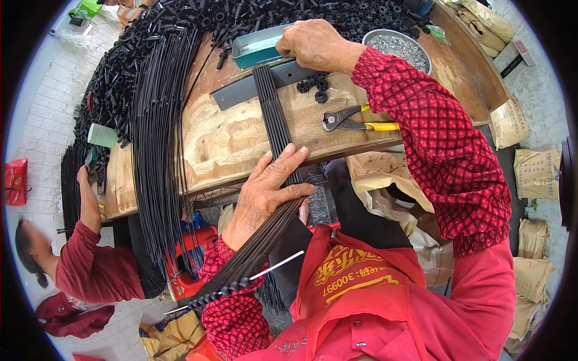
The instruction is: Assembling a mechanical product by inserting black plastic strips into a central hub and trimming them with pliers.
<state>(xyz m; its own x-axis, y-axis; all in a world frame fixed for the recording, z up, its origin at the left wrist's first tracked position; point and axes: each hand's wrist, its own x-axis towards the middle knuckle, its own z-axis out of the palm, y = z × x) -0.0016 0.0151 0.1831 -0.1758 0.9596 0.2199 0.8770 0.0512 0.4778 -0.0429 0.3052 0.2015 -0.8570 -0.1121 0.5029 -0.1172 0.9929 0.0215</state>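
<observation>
I am seeing the left hand (268, 189) lying, fingers and thumb a little spread, over a bundle of thin black rods (274, 114) at the front edge of the wooden table (217, 150); I cannot tell how tightly it is gripping; the rods are running up across a grey metal bar (232, 95) and slanting down over the left checked sleeve (241, 322); the right hand (316, 45) is resting, fingers curled and bunched, at the right end of a teal tray (248, 60) of thin white sticks (260, 45); I cannot tell whether it is pinching anything; yellow-handled end cutters (342, 118) are lying near black ribbed rings (321, 96).
</observation>
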